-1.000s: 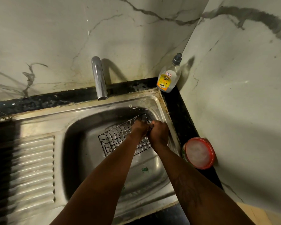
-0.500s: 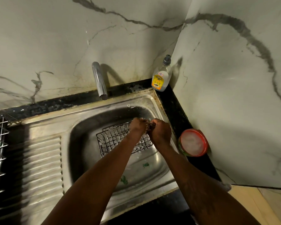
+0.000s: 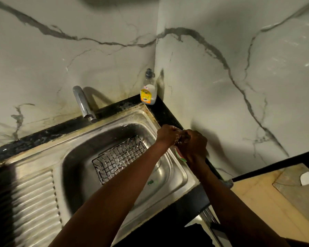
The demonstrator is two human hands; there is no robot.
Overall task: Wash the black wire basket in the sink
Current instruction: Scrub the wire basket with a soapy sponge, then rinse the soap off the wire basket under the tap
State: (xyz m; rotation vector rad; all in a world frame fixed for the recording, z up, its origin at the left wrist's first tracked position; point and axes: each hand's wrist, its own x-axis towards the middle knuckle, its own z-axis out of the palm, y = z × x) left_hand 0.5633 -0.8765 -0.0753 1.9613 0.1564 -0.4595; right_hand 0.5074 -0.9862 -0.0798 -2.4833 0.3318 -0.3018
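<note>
Black wire basket (image 3: 119, 157) lies flat in the sink (image 3: 75, 157) basin, suds on its mesh, no hand touching it. Left hand (image 3: 167, 133) and right hand (image 3: 194, 141) meet at the sink's right rim, fingers curled together; cannot tell whether they grasp anything. Soap bottle (image 3: 148, 93) stands in the far corner.

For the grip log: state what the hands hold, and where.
Cannot tell: left hand and right hand curl together, hiding anything between. Black wire basket lies unheld in steel sink.
</note>
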